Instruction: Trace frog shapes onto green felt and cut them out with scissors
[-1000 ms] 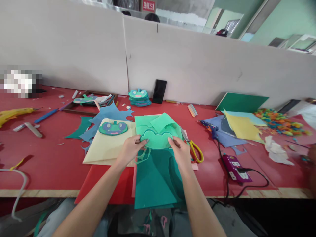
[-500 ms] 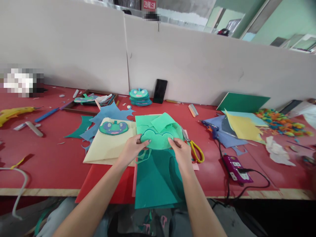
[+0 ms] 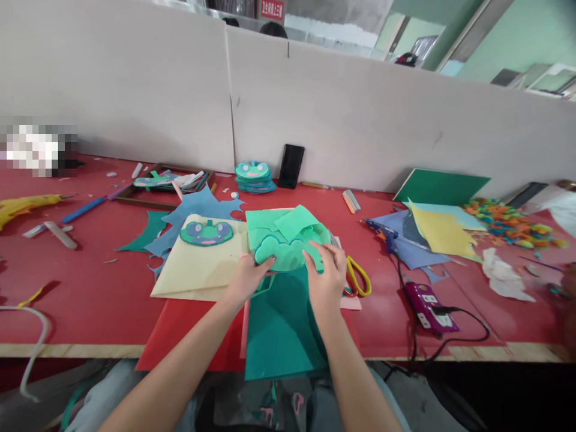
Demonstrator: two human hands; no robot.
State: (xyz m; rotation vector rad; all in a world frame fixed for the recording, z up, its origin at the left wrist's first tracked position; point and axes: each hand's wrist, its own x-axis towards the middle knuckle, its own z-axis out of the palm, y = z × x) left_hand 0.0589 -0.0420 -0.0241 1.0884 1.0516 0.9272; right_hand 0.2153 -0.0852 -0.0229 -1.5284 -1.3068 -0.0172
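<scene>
My left hand (image 3: 250, 275) pinches the left end of a light green cloud-shaped felt cutout (image 3: 283, 253), which has a darker green edge. Over the right end of that cutout is my right hand (image 3: 327, 270), its thumb and fingers apart. Whether its fingertips touch the cutout is hard to tell. Beneath lie a dark green felt sheet (image 3: 283, 336) and light green felt pieces (image 3: 297, 222). On a cream felt sheet (image 3: 193, 273) to the left rests a finished monster face (image 3: 207, 233). Scissors (image 3: 359, 277) with yellow and red handles lie beside my right hand, blades partly hidden.
A stack of similar faces (image 3: 254, 178) and a leaning phone (image 3: 291, 167) stand by the white partition (image 3: 360, 120). To the right are a blue glue gun (image 3: 384, 233), a purple power strip (image 3: 432, 309) with cables, and colourful scraps (image 3: 513, 222). A yellow glue gun (image 3: 27, 209) lies far left.
My right hand has let go of the cutout's right end, and its fingers have spread apart. My left hand still holds the left end, nearly in the same place.
</scene>
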